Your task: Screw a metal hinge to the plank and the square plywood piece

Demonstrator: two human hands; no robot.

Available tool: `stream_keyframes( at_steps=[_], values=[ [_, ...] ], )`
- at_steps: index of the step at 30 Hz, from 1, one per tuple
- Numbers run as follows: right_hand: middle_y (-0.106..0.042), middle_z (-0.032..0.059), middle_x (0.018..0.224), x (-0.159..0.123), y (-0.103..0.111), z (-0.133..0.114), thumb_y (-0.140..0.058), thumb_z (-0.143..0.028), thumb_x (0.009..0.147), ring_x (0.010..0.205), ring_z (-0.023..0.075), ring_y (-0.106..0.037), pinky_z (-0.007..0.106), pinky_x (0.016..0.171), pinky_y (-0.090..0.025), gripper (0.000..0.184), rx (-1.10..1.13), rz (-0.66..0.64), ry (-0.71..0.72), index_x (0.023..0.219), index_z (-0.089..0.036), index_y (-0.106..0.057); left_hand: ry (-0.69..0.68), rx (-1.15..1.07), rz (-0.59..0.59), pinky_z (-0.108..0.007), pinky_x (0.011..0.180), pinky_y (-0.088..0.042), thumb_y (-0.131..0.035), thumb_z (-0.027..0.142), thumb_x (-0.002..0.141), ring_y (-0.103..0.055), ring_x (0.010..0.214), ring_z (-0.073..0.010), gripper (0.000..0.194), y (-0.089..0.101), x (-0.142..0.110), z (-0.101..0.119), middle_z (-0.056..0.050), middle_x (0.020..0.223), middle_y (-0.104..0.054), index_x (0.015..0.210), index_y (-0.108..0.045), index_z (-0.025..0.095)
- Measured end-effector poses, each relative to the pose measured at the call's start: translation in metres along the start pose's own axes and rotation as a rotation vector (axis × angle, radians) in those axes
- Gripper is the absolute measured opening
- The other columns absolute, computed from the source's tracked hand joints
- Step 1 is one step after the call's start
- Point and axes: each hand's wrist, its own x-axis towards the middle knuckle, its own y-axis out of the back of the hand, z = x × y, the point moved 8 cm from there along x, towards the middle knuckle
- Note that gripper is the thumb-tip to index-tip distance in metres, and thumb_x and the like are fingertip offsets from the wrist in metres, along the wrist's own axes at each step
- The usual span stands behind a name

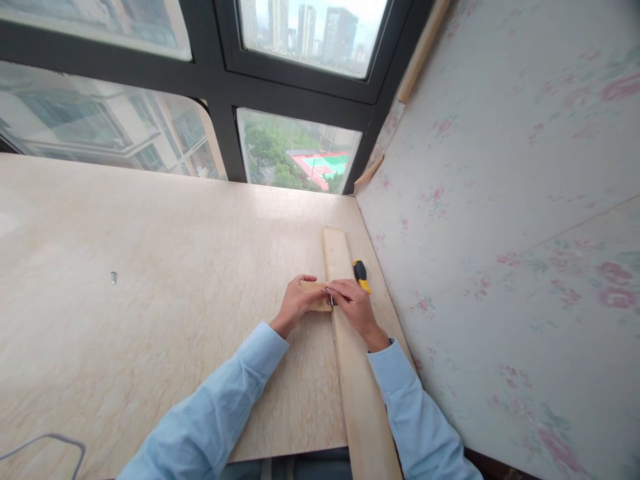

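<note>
Joint: short pale wooden block (319,306), left of long pale wooden board (360,380) running near–far | left hand (296,301): part-closed on block | right hand (356,311): fingertips bunched, nearer small metal fitting (331,301) at seam; grip unclear

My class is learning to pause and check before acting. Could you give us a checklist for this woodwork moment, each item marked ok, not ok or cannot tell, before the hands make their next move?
1. Left hand steadying the short wooden piece: ok.
2. Short piece meeting the side of the long board: ok, as far as the fingers let us see.
3. Small metal part at the joint seated flat: cannot tell; the right hand partly covers it.
4. Yellow-and-black tool close by: ok, just beyond the right hand.
5. Loose metal piece kept near the joint: not ok, it lies far to the left.
6. Long board wholly on the surface: not ok, it overhangs the near edge.
</note>
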Motion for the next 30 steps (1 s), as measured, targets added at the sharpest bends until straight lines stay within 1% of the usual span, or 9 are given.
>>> stream_keyframes(
  at_steps=[3,6,9,13,16,19,26,30],
  values=[
    [-0.071,0.0071,0.103,-0.0016,-0.0005,-0.0024,-0.052,-0.025,0.093,0.098,0.0193,-0.062,0.038,0.089,-0.048,0.023,-0.011,-0.022,0.013,0.105,-0.023,-0.071,0.005,0.007,0.001,-0.024,0.057,-0.047,-0.085,0.035,0.049,-0.058,0.064,-0.0138,0.062,0.0005,0.0003,-0.0003,-0.002,0.075,-0.061,0.099,-0.056,0.012],
    [-0.07,0.0073,0.103,-0.0027,-0.0008,-0.0019,-0.049,-0.024,0.093,0.1,0.0193,-0.061,0.038,0.09,-0.048,0.025,-0.014,-0.028,-0.001,0.105,-0.023,-0.071,0.0,0.013,0.002,-0.024,0.056,-0.046,-0.085,0.034,0.049,-0.058,0.063,-0.0142,0.059,0.0011,-0.0002,0.0008,-0.002,0.073,-0.061,0.096,-0.057,0.012],
    [-0.07,0.0074,0.099,-0.0019,-0.0002,-0.0004,-0.049,-0.025,0.093,0.096,0.0196,-0.062,0.037,0.088,-0.048,0.023,-0.026,-0.008,-0.018,0.101,-0.022,-0.071,-0.004,0.012,-0.004,-0.024,0.055,-0.046,-0.085,0.034,0.049,-0.059,0.062,-0.0145,0.057,0.0012,-0.0009,0.0019,-0.002,0.072,-0.062,0.094,-0.058,0.012],
    [-0.069,0.0069,0.09,0.0003,0.0001,0.0019,-0.055,-0.03,0.091,0.088,0.0195,-0.062,0.034,0.082,-0.048,0.018,-0.026,0.02,-0.057,0.09,-0.02,-0.07,-0.006,0.046,-0.004,-0.024,0.056,-0.046,-0.085,0.034,0.049,-0.06,0.065,-0.0154,0.057,0.0016,-0.0004,0.0015,-0.005,0.076,-0.064,0.094,-0.059,0.012],
    [-0.068,0.0059,0.085,0.0012,0.0004,0.0024,-0.058,-0.034,0.089,0.082,0.0187,-0.062,0.031,0.076,-0.048,0.019,-0.023,0.03,-0.08,0.084,-0.019,-0.068,-0.005,0.062,-0.008,-0.024,0.056,-0.047,-0.085,0.035,0.051,-0.06,0.066,-0.0154,0.057,0.0014,0.0001,0.0008,-0.005,0.078,-0.064,0.095,-0.058,0.012],
    [-0.067,0.0053,0.082,0.0018,0.0004,0.0017,-0.06,-0.036,0.088,0.079,0.0182,-0.061,0.03,0.074,-0.047,0.019,-0.041,0.031,-0.079,0.081,-0.019,-0.067,-0.009,0.073,-0.005,-0.023,0.055,-0.046,-0.084,0.035,0.052,-0.06,0.065,-0.0148,0.056,0.0012,-0.0005,0.0018,-0.004,0.077,-0.064,0.095,-0.058,0.013],
    [-0.068,0.0057,0.085,0.0032,-0.0009,0.0033,-0.061,-0.034,0.088,0.084,0.0186,-0.062,0.032,0.08,-0.048,0.017,-0.018,0.014,-0.05,0.085,-0.02,-0.069,-0.006,0.064,0.004,-0.023,0.054,-0.045,-0.084,0.034,0.05,-0.058,0.062,-0.0136,0.056,0.0003,-0.0028,0.0057,-0.002,0.073,-0.061,0.094,-0.058,0.012],
    [-0.069,0.0068,0.091,0.0017,0.0025,0.0028,-0.061,-0.036,0.088,0.086,0.0185,-0.063,0.03,0.075,-0.05,0.018,0.052,0.016,-0.057,0.09,-0.02,-0.07,-0.01,0.041,-0.001,-0.023,0.053,-0.046,-0.084,0.033,0.05,-0.058,0.06,-0.0132,0.055,-0.0005,-0.0018,0.0048,-0.002,0.072,-0.061,0.094,-0.058,0.012]
  ],
)
